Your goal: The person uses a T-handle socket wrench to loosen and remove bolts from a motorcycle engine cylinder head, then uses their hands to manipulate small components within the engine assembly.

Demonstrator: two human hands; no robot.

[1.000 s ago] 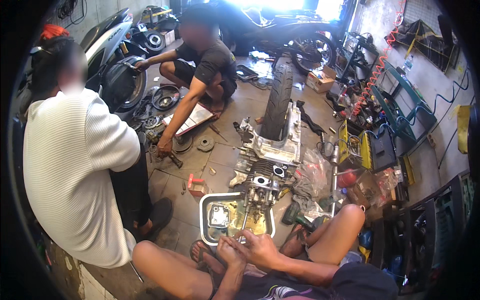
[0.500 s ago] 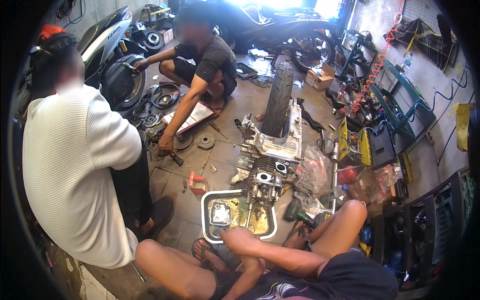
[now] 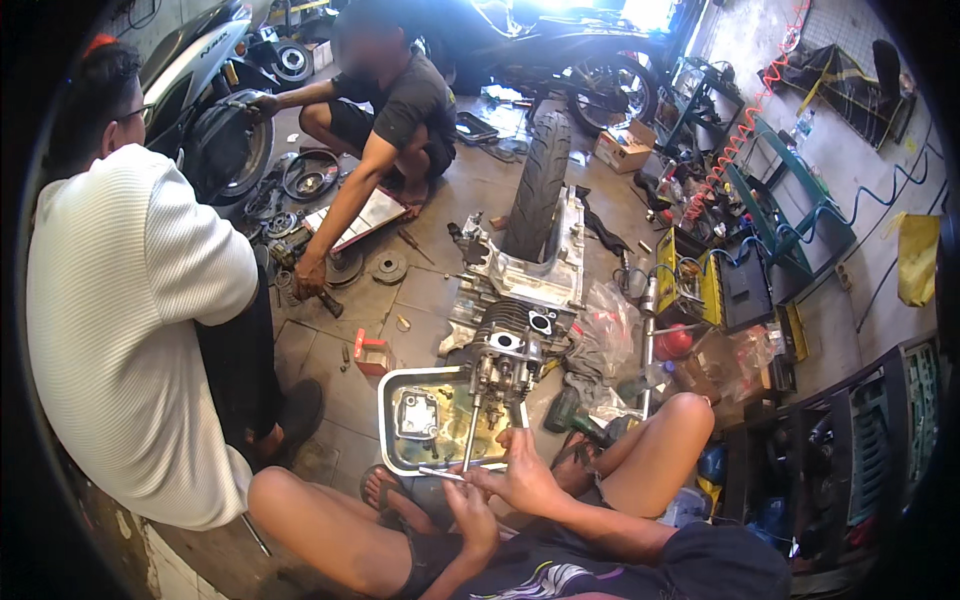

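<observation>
A T-handle wrench reaches from the cylinder head of a motorcycle engine toward me. Its crossbar sticks out to the left near my hands. My left hand has its fingertips closed at the crossbar from below. On the right, my right hand grips the crossbar by the shaft's end, thumb raised. Beneath the cylinder head lies a white-rimmed tray with oily liquid, a metal cover and small bolts. The engine is joined to a case with a rear tyre.
A person in a white sweater sits close on my left. Another person squats beyond, one hand holding a dark tool near the floor. A small red box stands beside the tray. To the right are a drill and a yellow toolbox.
My hands have come apart slightly and the wrench's crossbar now shows. My right thumb has lifted. The scene has shifted left in view. The person in white has turned their head away.
</observation>
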